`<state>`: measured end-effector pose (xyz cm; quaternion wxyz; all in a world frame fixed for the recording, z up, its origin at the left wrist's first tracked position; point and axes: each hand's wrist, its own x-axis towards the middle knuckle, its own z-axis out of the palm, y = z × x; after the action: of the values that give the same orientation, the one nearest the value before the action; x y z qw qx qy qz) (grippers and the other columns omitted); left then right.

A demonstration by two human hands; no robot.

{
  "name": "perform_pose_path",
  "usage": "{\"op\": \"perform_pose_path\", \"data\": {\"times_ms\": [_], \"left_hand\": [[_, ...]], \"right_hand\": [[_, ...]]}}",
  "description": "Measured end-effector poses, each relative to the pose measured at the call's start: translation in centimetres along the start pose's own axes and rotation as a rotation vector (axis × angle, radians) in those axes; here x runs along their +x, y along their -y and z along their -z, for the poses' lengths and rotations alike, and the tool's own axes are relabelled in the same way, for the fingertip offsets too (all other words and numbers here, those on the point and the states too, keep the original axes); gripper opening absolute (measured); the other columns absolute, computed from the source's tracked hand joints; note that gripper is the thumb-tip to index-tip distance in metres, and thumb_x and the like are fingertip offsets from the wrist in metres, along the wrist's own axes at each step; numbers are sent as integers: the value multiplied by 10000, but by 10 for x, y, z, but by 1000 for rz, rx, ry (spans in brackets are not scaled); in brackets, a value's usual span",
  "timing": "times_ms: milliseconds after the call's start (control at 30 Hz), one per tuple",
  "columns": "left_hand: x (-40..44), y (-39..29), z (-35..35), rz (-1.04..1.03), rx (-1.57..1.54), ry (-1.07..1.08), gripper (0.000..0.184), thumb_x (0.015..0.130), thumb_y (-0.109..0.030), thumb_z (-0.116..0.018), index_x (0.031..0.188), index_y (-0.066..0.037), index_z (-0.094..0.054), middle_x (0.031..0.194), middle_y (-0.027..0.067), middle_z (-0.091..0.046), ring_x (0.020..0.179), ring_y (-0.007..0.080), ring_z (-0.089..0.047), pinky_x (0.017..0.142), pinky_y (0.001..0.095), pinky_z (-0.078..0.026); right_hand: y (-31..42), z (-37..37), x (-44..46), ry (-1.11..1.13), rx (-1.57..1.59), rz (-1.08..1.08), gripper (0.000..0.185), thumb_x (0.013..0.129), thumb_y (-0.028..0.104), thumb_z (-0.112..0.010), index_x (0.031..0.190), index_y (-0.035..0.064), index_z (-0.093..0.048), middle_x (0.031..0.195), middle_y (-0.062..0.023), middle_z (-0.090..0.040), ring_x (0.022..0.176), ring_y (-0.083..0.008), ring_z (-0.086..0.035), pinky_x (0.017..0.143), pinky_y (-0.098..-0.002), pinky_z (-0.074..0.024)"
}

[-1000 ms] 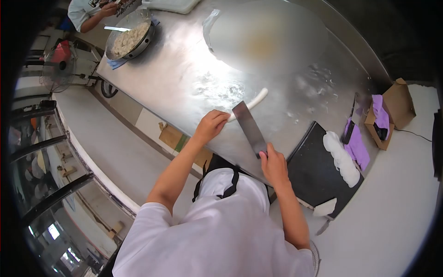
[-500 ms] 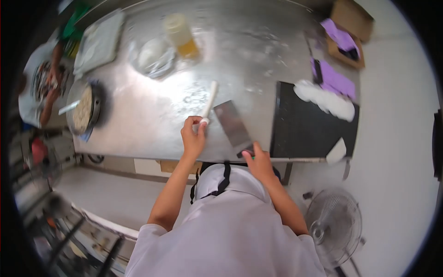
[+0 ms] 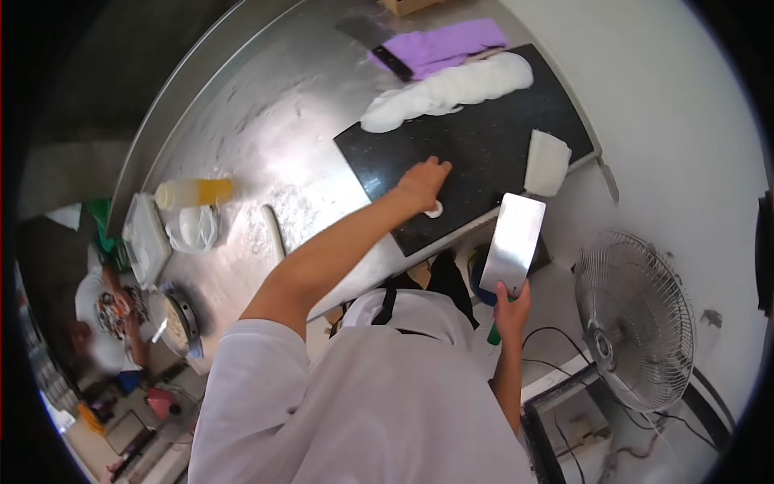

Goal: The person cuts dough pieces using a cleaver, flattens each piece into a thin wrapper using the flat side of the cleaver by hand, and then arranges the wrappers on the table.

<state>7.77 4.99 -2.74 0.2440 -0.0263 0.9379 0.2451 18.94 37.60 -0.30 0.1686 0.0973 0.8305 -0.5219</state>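
Note:
My left hand [image 3: 425, 184] is over the black board [image 3: 476, 161], fingers partly stretched and slightly apart. A small white dough piece [image 3: 435, 210] shows at the near edge of this hand; whether it touches the thumb is hard to tell. My right hand [image 3: 512, 310] grips the green handle of a cleaver [image 3: 513, 238] with a broad rectangular blade, raised in front of the table edge. Overlapping thin white dough rounds [image 3: 451, 87] lie in a row along the board's far side. A dough rope [image 3: 272, 230] rests on the steel table [image 3: 242, 153].
A folded white cloth or pad [image 3: 547, 164] overhangs the board's right edge. Behind are a purple cloth [image 3: 447, 48] and a dark-handled knife [image 3: 393, 61]. An oil bottle [image 3: 193, 194] stands left. A fan [image 3: 637, 323] is close on my right. Another person [image 3: 113, 310] works far left.
The view has turned to the right. My left hand has gone from the dough rope to the black board. My right hand has carried the cleaver off the table, past its front edge.

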Motion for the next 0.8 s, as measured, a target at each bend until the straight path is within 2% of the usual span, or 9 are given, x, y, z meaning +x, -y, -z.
{"op": "perform_pose_path", "data": {"times_ms": [67, 133, 167, 233, 333, 433, 567, 767, 800], "left_hand": [[13, -12, 17, -6, 28, 71, 531, 694, -211, -870, 1117, -66, -584, 1138, 159, -584, 1144, 382, -604, 931, 529, -521], [17, -46, 39, 129, -138, 143, 717, 732, -416, -823, 1314, -86, -564, 1370, 210, -512, 1372, 400, -455, 1150, 586, -353], [23, -48, 15, 132, -128, 153, 717, 732, -416, -823, 1314, -86, -564, 1370, 210, -512, 1372, 400, -455, 1150, 586, -353], [27, -41, -49, -16, -44, -602, 913, 761, -636, -721, 1447, -77, -496, 1558, 241, -350, 1516, 392, -226, 1223, 627, -119], [20, -44, -45, -20, 151, -352, 1032, 765, -725, -661, 1524, -66, -430, 1670, 231, -161, 1567, 377, -76, 1238, 621, -21], [13, -44, -35, -46, 113, -246, 1065, 759, -753, -639, 1528, -49, -421, 1684, 213, -145, 1580, 367, -44, 1241, 618, -22], [14, -40, -33, -142, 21, -270, 1017, 735, -728, -678, 1456, -32, -502, 1659, 223, -220, 1566, 361, -147, 1245, 595, -71], [21, -31, -33, -254, -128, -363, 901, 701, -634, -750, 1326, -7, -579, 1613, 234, -322, 1533, 366, -260, 1234, 566, -162], [23, -30, -30, -277, -140, -397, 881, 683, -612, -771, 1296, -7, -585, 1599, 231, -347, 1523, 369, -284, 1226, 567, -179]], "right_hand": [[20, 14, 21, 20, 134, -131, 270, 973, 182, -697, 1161, 19, -591, 750, -38, -604, 508, -83, -503, 476, -269, -405], [26, 28, 50, -28, 167, 16, 263, 1000, 197, -666, 1168, 13, -584, 754, -37, -593, 522, -89, -497, 505, -261, -423], [19, 29, 70, -69, 370, 90, 276, 1039, 238, -615, 1171, -1, -574, 734, -41, -575, 508, -97, -483, 498, -260, -421], [32, 30, 108, -140, 591, 149, 293, 1063, 285, -575, 1141, 3, -574, 727, -51, -569, 490, -107, -472, 477, -278, -420], [-11, 15, 172, -242, 573, 121, 332, 1049, 344, -594, 1094, 14, -589, 767, -32, -588, 529, -119, -514, 426, -281, -391], [-14, 10, 207, -88, 58, -154, 348, 1050, 351, -589, 1003, 7, -578, 743, -54, -596, 473, -133, -506, 406, -301, -401], [14, 5, 192, -240, 281, 30, 395, 1038, 383, -611, 897, 18, -550, 615, -56, -547, 438, -134, -496, 403, -308, -389], [7, -6, 196, -108, -16, -302, 383, 1063, 390, -565, 1019, 10, -575, 724, -64, -592, 442, -124, -475, 403, -285, -382], [17, -5, 194, -77, 20, -179, 399, 1066, 407, -553, 1044, 10, -584, 698, -53, -557, 434, -120, -459, 408, -288, -389]]}}
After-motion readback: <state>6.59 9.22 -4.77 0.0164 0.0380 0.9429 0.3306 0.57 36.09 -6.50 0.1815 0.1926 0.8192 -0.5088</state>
